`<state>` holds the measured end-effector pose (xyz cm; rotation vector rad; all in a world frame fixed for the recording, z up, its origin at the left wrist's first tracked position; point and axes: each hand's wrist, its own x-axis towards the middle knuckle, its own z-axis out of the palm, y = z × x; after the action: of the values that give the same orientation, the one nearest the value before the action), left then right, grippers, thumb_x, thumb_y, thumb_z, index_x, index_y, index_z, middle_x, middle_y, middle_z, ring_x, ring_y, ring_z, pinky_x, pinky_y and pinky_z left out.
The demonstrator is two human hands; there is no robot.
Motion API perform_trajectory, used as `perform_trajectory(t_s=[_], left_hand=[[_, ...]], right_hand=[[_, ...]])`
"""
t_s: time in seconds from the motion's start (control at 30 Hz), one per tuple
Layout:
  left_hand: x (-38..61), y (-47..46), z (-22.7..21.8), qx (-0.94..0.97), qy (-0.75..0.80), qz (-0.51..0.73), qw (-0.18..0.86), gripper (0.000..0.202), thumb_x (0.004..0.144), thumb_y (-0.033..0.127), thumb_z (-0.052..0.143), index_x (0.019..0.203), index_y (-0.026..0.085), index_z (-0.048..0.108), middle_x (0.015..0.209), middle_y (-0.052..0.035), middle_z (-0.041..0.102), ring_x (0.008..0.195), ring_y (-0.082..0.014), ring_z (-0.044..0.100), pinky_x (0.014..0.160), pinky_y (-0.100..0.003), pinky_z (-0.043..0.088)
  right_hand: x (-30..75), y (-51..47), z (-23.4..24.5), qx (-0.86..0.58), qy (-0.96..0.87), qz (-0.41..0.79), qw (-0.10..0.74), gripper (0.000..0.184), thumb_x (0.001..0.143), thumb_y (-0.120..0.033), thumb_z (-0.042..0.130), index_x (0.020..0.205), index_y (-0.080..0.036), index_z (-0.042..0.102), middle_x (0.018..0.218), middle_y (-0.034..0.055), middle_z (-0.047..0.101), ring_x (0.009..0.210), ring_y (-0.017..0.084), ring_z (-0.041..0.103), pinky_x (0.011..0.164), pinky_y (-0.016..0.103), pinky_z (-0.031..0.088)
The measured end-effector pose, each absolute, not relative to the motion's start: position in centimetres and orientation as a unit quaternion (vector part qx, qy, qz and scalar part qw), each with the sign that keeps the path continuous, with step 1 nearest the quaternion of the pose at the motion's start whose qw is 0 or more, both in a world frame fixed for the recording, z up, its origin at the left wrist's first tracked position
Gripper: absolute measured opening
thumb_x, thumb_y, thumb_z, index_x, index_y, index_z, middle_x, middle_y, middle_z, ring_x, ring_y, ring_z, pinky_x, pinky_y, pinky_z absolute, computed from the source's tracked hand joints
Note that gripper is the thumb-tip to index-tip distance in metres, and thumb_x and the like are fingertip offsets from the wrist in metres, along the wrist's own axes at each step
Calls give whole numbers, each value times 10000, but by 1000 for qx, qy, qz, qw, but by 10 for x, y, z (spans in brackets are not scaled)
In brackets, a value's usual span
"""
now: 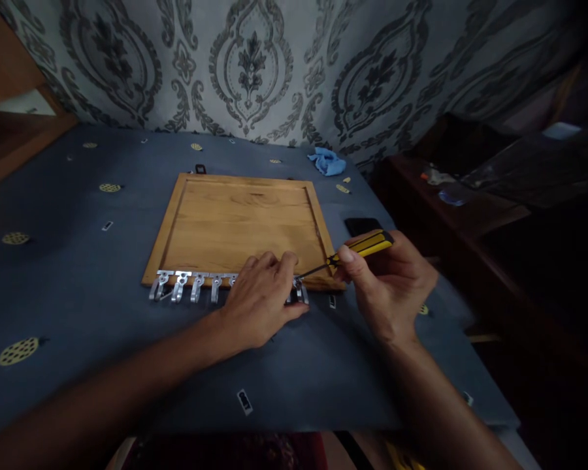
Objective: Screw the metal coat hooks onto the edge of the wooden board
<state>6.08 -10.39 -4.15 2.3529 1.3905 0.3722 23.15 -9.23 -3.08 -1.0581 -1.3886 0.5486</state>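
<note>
A wooden board (240,222) with a raised frame lies flat on a blue cloth. Along its near edge runs a silver metal hook rail (186,284) with several hooks. My left hand (262,300) lies on the right part of the rail, fingers curled over it and pressing it against the board's edge. My right hand (389,284) grips a yellow-and-black screwdriver (357,249) by the handle. The screwdriver's thin shaft slants down to the left, and its tip meets the rail's right end (298,282) beside my left fingertips.
The blue cloth (78,281) has small yellow round patches and covers the table. A crumpled blue rag (327,161) lies at the far right, a black phone (360,225) right of the board. A patterned curtain (274,65) hangs behind. Dark furniture (470,215) stands to the right.
</note>
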Motion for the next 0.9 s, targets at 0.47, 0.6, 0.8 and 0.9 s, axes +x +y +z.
perform_trajectory(t_s=[0.47, 0.6, 0.8, 0.9], left_hand=[[60, -104, -44, 839, 492, 146, 181, 506, 828, 391, 789, 1174, 175, 488, 1099, -91, 650, 1080, -290, 600, 921, -426, 481], [60, -104, -44, 839, 493, 148, 177, 494, 830, 397, 787, 1159, 182, 487, 1096, -85, 649, 1084, -290, 597, 920, -429, 482], [60, -104, -41, 841, 493, 131, 181, 490, 841, 383, 775, 1167, 169, 479, 1101, -96, 652, 1095, -298, 599, 929, -433, 480], [60, -104, -40, 840, 492, 135, 185, 490, 838, 381, 777, 1164, 168, 478, 1101, -103, 651, 1085, -300, 601, 921, -432, 479]], right_hand=[[244, -95, -20, -439, -683, 298, 503, 132, 823, -377, 786, 811, -248, 757, 888, 15, 746, 597, 118, 634, 547, 262, 554], [241, -93, -24, -443, -666, 288, 528, 142, 775, -321, 828, 756, -231, 720, 768, -14, 697, 530, 104, 590, 468, 241, 516], [236, -91, -30, -447, -634, 251, 579, 259, 688, -289, 893, 675, -231, 641, 665, -39, 608, 540, 109, 547, 441, 243, 457], [233, -93, -28, -460, -619, 260, 581, 290, 662, -337, 911, 681, -235, 640, 693, -34, 634, 534, 111, 548, 429, 247, 469]])
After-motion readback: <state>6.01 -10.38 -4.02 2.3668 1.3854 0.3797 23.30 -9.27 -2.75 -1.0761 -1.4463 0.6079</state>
